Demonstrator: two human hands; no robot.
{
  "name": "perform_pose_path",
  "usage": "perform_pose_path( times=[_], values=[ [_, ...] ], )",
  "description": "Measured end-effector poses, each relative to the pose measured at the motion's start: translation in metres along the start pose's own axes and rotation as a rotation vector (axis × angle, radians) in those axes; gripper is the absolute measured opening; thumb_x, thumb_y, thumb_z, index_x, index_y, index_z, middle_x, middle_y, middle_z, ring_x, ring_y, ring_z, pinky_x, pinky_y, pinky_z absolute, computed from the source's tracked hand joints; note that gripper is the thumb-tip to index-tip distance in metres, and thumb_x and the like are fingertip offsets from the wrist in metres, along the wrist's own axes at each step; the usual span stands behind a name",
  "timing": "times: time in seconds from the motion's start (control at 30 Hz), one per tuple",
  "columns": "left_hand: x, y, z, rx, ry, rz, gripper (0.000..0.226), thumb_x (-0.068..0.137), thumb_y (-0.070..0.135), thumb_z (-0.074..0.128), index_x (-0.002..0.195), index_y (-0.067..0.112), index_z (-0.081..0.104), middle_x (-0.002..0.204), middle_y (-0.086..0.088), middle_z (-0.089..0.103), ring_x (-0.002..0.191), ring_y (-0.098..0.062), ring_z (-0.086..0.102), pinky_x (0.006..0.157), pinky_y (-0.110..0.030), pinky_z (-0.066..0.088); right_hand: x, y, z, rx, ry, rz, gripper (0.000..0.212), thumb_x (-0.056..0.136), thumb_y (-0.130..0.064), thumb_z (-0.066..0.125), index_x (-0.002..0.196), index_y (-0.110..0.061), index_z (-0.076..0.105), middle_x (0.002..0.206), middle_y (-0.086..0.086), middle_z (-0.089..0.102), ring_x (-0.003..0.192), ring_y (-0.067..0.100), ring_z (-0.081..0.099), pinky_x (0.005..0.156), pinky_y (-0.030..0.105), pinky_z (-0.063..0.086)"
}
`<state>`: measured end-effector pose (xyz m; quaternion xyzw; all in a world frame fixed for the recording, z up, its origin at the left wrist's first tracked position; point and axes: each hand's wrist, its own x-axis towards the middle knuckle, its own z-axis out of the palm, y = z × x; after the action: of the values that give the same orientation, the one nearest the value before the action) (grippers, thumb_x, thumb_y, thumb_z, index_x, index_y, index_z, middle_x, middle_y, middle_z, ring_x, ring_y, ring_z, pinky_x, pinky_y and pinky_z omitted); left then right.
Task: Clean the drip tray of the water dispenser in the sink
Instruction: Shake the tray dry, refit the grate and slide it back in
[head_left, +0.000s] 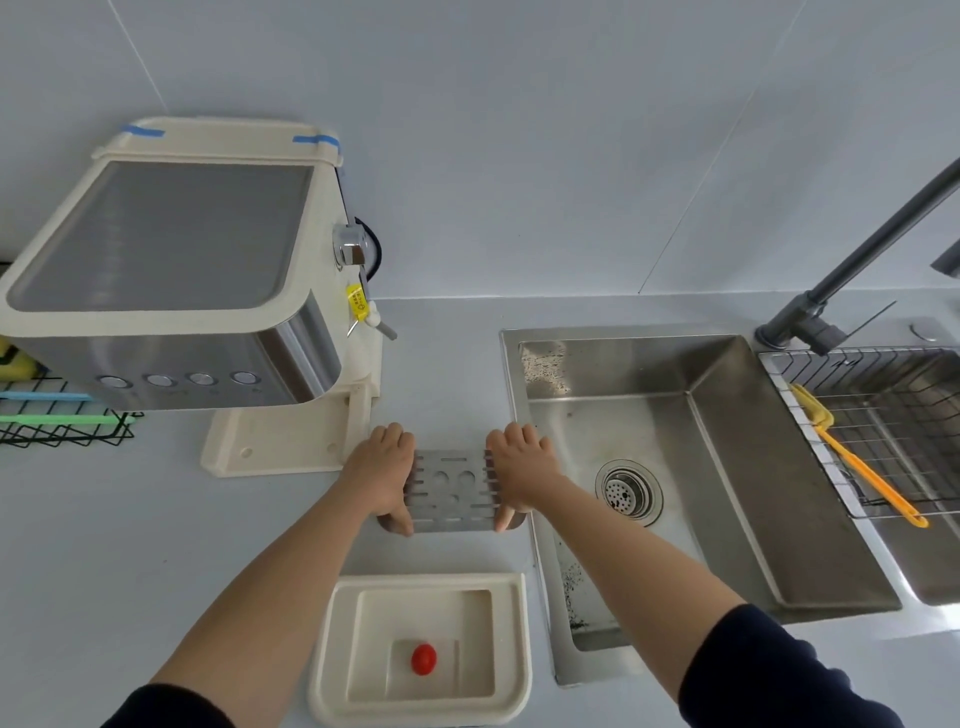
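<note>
Both hands grip a metal grate (451, 491) just left of the sink (675, 467): the left hand (382, 475) clamps its left edge, the right hand (519, 475) its right edge. The cream tray (421, 649), with a red float (424, 659) inside, sits on the counter nearer the person, left of the sink's front corner.

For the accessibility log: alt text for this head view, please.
Both bare hands, left and right, grip the ends of a slotted grey metal grate above the pale counter, beside the steel sink. A cream drip tray with a red float lies nearer.
</note>
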<state>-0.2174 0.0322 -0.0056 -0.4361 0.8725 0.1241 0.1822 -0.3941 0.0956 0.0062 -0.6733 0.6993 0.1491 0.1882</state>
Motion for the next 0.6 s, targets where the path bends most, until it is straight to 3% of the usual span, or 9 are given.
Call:
perform_pose_path(
  times=[0.2,0.33,0.47,0.6],
  values=[
    [-0.019,-0.003,0.006,-0.129,0.128,0.001,0.091,0.050,0.042,0.081,0.122,0.017,0.032,0.124,-0.003,0.033,0.112,-0.020,0.035,0.091,-0.027,0.037,-0.012,-0.001,0.005,0.183,0.015,0.052,0.089,0.058,-0.026,0.084,0.124,-0.014,0.026,0.124,0.012,0.033,0.114,0.028,0.038,0.097,0.036,0.039],
    [-0.032,-0.001,0.007,-0.352,0.180,-0.018,0.080,0.059,0.031,0.080,0.122,0.021,0.032,0.119,-0.003,0.040,0.097,-0.016,0.050,0.075,-0.025,0.046,-0.024,0.001,0.008,0.419,0.018,0.041,0.082,0.063,-0.012,0.081,0.126,-0.014,0.028,0.124,0.016,0.033,0.110,0.033,0.049,0.096,0.039,0.048],
    [-0.042,-0.006,0.007,-0.619,0.163,-0.046,0.057,0.068,0.014,0.075,0.108,0.024,0.036,0.103,-0.002,0.049,0.088,-0.017,0.053,0.069,-0.024,0.047,-0.031,0.005,0.004,0.704,0.096,0.112,0.062,0.073,-0.008,0.073,0.122,-0.014,0.037,0.119,0.016,0.043,0.090,0.026,0.054,0.074,0.026,0.052],
    [-0.049,-0.015,0.002,-0.829,0.214,-0.071,0.045,0.069,0.009,0.074,0.097,0.023,0.041,0.086,0.005,0.055,0.077,-0.013,0.054,0.060,-0.016,0.040,-0.040,0.012,-0.004,0.962,0.174,0.216,0.048,0.076,-0.008,0.071,0.116,-0.007,0.045,0.086,0.010,0.056,0.078,0.022,0.054,0.062,0.024,0.047]
  ],
)
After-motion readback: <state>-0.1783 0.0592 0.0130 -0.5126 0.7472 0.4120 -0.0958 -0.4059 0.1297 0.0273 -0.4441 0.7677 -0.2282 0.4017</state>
